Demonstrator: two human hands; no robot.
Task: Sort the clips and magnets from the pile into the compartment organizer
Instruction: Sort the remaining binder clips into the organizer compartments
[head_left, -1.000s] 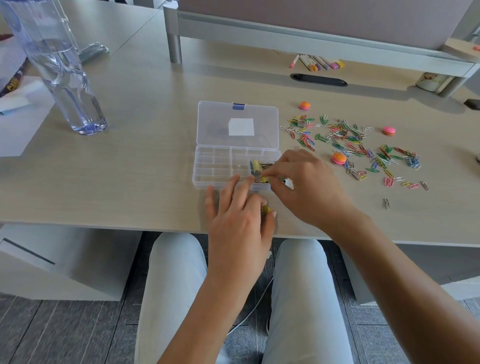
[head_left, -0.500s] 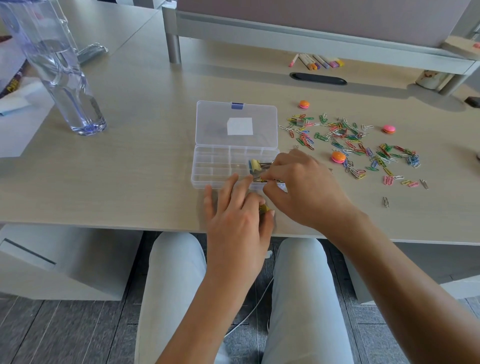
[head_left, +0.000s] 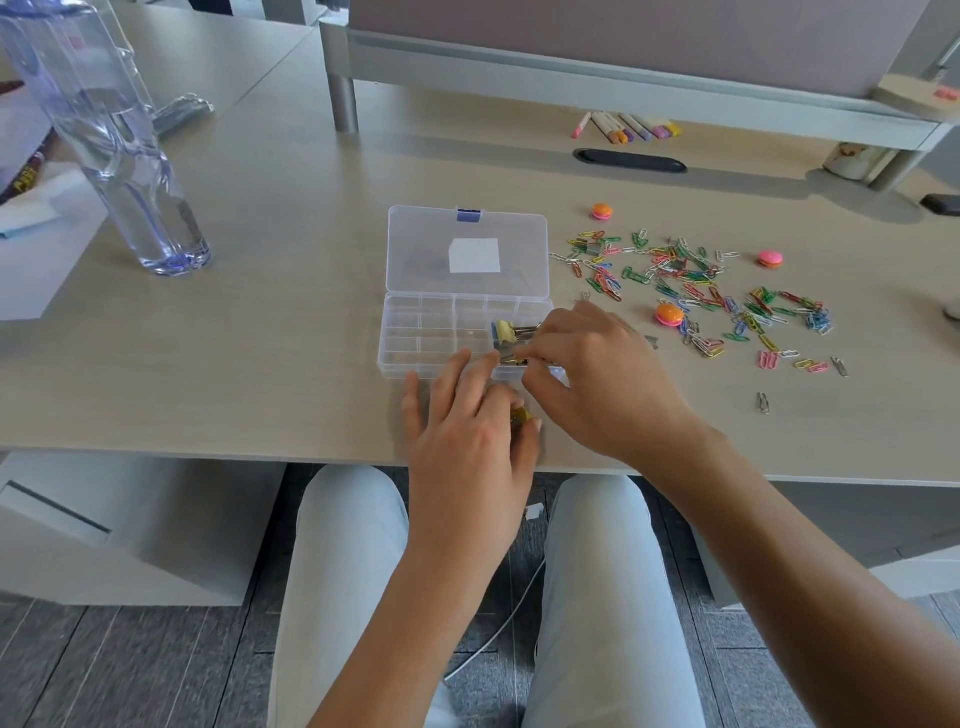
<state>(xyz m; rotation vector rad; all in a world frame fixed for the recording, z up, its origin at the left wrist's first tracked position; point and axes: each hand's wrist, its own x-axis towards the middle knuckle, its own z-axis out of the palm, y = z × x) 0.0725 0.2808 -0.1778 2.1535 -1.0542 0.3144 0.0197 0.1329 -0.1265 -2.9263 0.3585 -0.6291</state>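
Nearest, the left hand (head_left: 470, 441) rests on the pale wooden desk (head_left: 260, 338), thumb and finger pinching a small yellow clip (head_left: 521, 415). At its 1 o'clock, the right hand (head_left: 597, 379) pinches a metal binder clip (head_left: 511, 358) over the clear plastic compartment organizer (head_left: 441, 332), lid open. At 2 o'clock lies the scattered pile of coloured paper clips (head_left: 696, 291) with round burger-shaped magnets (head_left: 669, 315).

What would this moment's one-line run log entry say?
right hand: placing binder clip in organizer | left hand: holds yellow clip | paper clip pile: unsorted
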